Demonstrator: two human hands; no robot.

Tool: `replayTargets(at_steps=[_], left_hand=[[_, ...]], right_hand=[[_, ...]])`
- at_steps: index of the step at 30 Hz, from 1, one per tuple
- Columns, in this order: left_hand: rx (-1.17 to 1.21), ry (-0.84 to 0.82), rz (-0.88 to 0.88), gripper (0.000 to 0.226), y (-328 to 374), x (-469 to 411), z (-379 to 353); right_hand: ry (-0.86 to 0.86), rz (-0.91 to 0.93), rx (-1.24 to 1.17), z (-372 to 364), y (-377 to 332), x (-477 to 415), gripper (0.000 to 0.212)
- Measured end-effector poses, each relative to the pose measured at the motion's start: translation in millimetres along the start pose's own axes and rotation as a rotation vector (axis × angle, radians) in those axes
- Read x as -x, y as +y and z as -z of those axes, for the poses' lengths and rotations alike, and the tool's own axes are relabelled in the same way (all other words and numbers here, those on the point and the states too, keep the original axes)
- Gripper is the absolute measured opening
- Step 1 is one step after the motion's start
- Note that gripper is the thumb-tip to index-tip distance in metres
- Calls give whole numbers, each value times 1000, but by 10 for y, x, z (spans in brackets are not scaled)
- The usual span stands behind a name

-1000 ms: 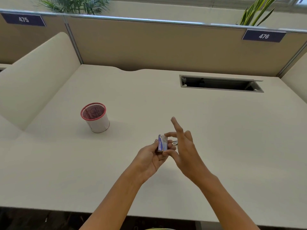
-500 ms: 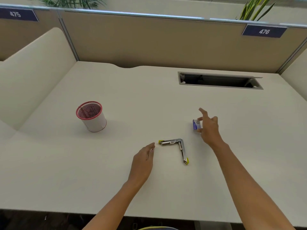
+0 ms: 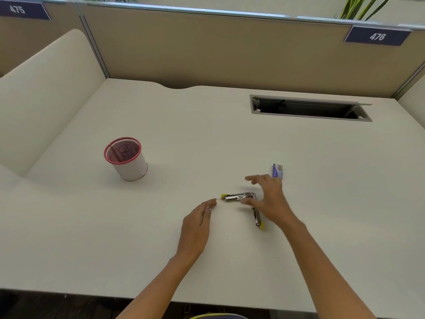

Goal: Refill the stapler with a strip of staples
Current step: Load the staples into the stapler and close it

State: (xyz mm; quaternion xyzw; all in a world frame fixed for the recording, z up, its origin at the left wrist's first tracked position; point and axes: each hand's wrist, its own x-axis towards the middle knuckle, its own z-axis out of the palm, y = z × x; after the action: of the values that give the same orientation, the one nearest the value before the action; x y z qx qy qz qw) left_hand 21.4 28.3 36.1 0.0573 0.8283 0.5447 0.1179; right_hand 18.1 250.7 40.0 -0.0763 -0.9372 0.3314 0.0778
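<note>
Worktop [image 3: 207,125]: pale, wide, carries everything below.
Partition [image 3: 207,49]: tan panel along the far edge.
Slot [image 3: 308,109]: dark cable opening, far right, flap raised.
Cup [image 3: 128,160]: white with a red mesh rim, upright, well left of the hands.
Right hand [image 3: 269,199]: over the stapler's hinge, fingers [image 3: 253,179] spread and pointing left, holding nothing (whether it touches the metal, I cannot tell).
Left hand [image 3: 195,229]: on edge on the worktop, fingers [image 3: 210,203] straight and pressed together, tips just short of the stapler's left end.
Stapler [image 3: 239,196]: lies on the worktop between the hands, folded open in an L, one yellow-tipped arm pointing left, the other toward the person.
Box [image 3: 277,170]: small, purple and white, on the worktop just beyond the right hand.
</note>
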Motion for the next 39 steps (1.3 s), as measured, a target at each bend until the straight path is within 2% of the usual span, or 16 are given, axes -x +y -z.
replayTargets(at_steps=[2,5,10,16,21,27,30,32,33,36,39], left_hand=[[47,20,61,31,42,-20,14],[182,24,149,34,114,-53,50],[228,1,195,36,155,1,56],[335,-121,309,34,219,-33,57],[510,-347,446,34,383,-95,59],[656,-515,462,44,509,-84,177],[687,-524,485,31,549,-74,214],[734,-537,517,23,559,-71,226],[760,-539,535,22,558,-68,233],[788,-533,565,24,536,-57,247],[784,-534,563,27,523,-37,260]], right_hand=[[-40,1,20,-141,-69,79,61],[35,-8,17,-280,-112,123,51],[79,-76,-55,-319,-184,119,46],[174,-284,-424,-276,-437,185,44],[143,-377,-623,-290,-766,271,48],[87,-540,-826,-214,-1005,355,45],[6,-621,-960,-122,-1034,334,32],[14,-677,-1078,-82,-1015,310,20],[31,-686,-1124,-54,-1001,301,18],[66,-634,-1135,42,-950,313,32],[90,-569,-1068,123,-910,379,28]])
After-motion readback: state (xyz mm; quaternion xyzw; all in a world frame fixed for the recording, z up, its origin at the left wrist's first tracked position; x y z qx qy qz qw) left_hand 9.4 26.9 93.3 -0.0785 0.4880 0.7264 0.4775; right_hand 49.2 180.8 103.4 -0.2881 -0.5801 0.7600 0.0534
